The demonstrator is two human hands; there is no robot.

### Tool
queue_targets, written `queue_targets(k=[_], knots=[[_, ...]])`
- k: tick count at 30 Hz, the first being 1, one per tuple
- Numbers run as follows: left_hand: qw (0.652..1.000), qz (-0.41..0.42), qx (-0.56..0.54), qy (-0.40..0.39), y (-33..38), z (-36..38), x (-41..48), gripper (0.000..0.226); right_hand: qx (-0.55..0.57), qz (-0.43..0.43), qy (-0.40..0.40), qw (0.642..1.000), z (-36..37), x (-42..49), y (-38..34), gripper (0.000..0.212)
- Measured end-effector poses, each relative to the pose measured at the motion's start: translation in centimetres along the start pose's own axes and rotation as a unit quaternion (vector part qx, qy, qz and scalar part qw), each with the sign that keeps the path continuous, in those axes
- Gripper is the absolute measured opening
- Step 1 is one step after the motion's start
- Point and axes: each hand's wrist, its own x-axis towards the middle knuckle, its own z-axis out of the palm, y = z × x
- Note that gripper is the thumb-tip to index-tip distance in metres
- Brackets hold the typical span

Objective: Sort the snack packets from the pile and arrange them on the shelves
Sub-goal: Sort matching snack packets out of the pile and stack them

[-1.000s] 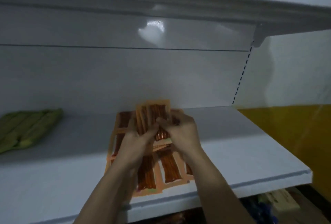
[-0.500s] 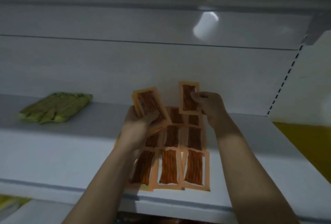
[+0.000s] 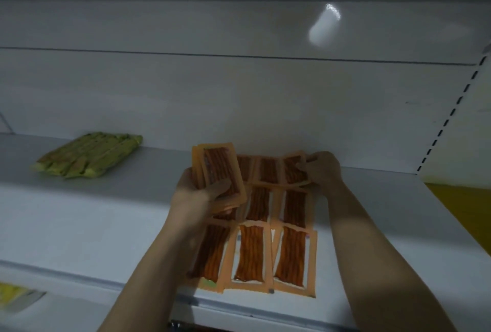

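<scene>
The left hand (image 3: 198, 196) grips a small stack of orange packets (image 3: 219, 172), held ready as supply; the right hand (image 3: 320, 169) pinches one packet (image 3: 293, 169) onto the grid's far right corner on the shelf (image 3: 79, 225); green packets (image 3: 90, 155) lie far left, sorted apart.

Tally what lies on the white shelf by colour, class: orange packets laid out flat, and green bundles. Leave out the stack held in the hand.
Orange packets laid flat: 9, in three rows of three; the right hand pinches the back right packet.
Green bundles: 1
Total: 10
Left out: the stack gripped in the left hand.
</scene>
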Motion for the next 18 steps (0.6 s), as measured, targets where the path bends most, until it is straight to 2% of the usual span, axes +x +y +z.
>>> queue_targets(k=[8, 12, 15, 16, 18], knots=[[1.0, -0.007, -0.016, -0.009, -0.6, -0.4, 0.0, 0.032, -0.124, 0.023, 0.032, 0.992, 0.6, -0.9, -0.1, 0.032], [1.0, -0.012, -0.018, -0.004, -0.9, -1.9, 0.4, 0.035, -0.176, 0.031, 0.041, 0.983, 0.0, -2.2, -1.0, 0.048], [0.999, -0.016, -0.029, -0.012, -1.1, -3.1, 0.9, 0.041, -0.079, -0.052, 0.104, 0.99, -1.4, -4.5, -4.3, 0.043], [0.999, -0.014, -0.029, -0.016, -1.1, -3.3, 1.0, 0.041, -0.032, -0.092, 0.102, 0.99, -1.7, -5.7, -5.6, 0.038], [0.999, -0.008, -0.035, -0.03, -0.9, -3.9, 1.4, 0.042, 0.023, -0.152, 0.024, 0.988, -1.6, -8.8, -8.3, 0.032]])
